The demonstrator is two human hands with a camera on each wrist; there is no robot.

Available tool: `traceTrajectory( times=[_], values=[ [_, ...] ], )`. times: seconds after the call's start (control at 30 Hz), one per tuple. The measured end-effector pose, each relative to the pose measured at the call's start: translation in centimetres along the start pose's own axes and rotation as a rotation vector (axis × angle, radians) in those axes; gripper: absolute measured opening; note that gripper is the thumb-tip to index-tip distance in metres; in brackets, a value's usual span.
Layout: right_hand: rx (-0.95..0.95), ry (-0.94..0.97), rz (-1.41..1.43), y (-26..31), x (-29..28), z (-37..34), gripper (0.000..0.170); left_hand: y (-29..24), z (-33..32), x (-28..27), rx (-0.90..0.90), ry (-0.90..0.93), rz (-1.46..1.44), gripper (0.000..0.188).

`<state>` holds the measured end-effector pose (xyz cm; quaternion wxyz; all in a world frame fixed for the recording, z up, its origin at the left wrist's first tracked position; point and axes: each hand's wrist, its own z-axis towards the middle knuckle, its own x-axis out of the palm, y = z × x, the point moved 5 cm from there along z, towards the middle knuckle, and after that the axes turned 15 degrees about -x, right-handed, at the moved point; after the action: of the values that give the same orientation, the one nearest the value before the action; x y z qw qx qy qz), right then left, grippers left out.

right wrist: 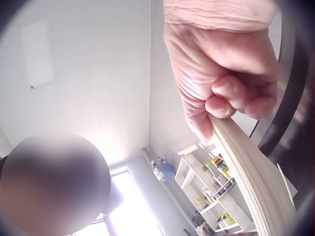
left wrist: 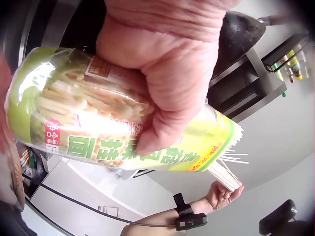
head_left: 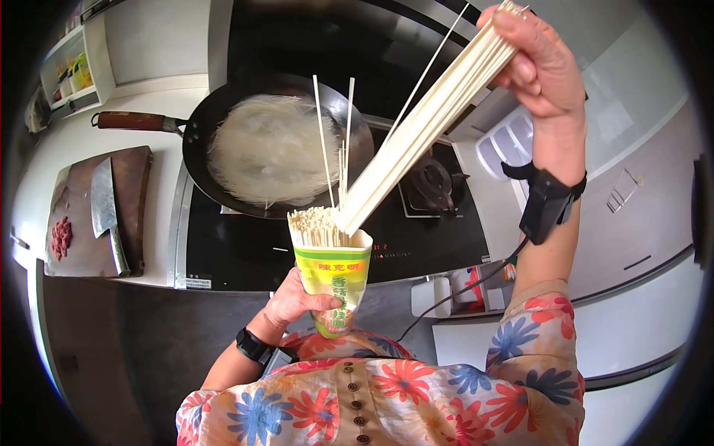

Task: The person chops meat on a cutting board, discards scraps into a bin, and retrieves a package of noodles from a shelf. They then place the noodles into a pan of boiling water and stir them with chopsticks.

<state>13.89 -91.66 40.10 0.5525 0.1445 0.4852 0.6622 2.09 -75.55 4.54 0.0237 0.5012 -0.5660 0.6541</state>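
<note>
The left hand [head_left: 297, 299] [left wrist: 165, 73] grips a yellow-green noodle package [head_left: 332, 286] [left wrist: 64, 108], its open top tilted up and full of dry noodles. Up and to the right, the right hand [head_left: 541, 67] [left wrist: 222, 195] [right wrist: 224, 73] pinches the upper end of a thick bundle of dry noodles [head_left: 435, 119] [right wrist: 251, 177]. The bundle's lower end is at the package mouth. A few loose sticks [head_left: 324, 137] stand up from the package, and one leans beside the bundle.
A dark wok [head_left: 195, 160] with noodles in cloudy liquid [head_left: 271, 152] sits on the black cooktop [head_left: 245, 249]. At left, a cutting board [head_left: 74, 186] holds a cleaver [head_left: 104, 197] and chopped meat [head_left: 61, 236]. Another burner [head_left: 431, 182] lies at right.
</note>
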Motion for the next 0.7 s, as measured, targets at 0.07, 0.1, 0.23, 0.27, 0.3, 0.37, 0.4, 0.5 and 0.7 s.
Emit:
traceTrajectory(
  times=[0.07, 0.1, 0.23, 0.27, 0.3, 0.37, 0.4, 0.5, 0.7],
  values=[
    [-0.095, 0.035, 0.213, -0.2, -0.4, 1.8, 0.020, -0.2, -0.6, -0.3, 0.003, -0.030, 0.002, 0.052],
    [-0.060, -0.104, 0.197, -0.6, -1.3, 2.4, 0.023, -0.3, -1.0, -0.3, -0.010, -0.051, 0.000, 0.053],
    [-0.050, -0.102, 0.342, -3.3, -2.4, 4.9, 0.016, 0.4, -2.3, -1.3, 0.004, -0.114, -0.004, 0.051],
    [-0.054, -0.092, 0.351, -4.3, -2.2, 5.1, 0.016, 0.6, -2.6, -1.5, 0.006, -0.119, -0.018, 0.052],
    [-0.086, -0.153, 0.336, -5.4, -2.0, 5.2, 0.015, 0.7, -2.9, -1.7, 0.009, -0.123, -0.030, 0.052],
    [-0.100, -0.289, 0.300, -8.0, -1.3, 5.6, 0.015, 0.9, -3.5, -1.9, 0.013, -0.137, -0.048, 0.052],
    [-0.088, -0.366, 0.284, -9.2, -0.7, 5.5, 0.015, 1.0, -3.8, -2.0, 0.010, -0.146, -0.059, 0.053],
    [-0.082, -0.453, 0.321, -14.1, 0.8, 5.3, 0.017, 1.1, -4.4, -2.0, 0.009, -0.169, -0.071, 0.056],
    [0.252, -0.303, 0.331, -22.4, 8.8, 1.5, 0.023, 1.6, -4.6, -1.9, -0.010, -0.151, -0.076, 0.063]
  ],
)
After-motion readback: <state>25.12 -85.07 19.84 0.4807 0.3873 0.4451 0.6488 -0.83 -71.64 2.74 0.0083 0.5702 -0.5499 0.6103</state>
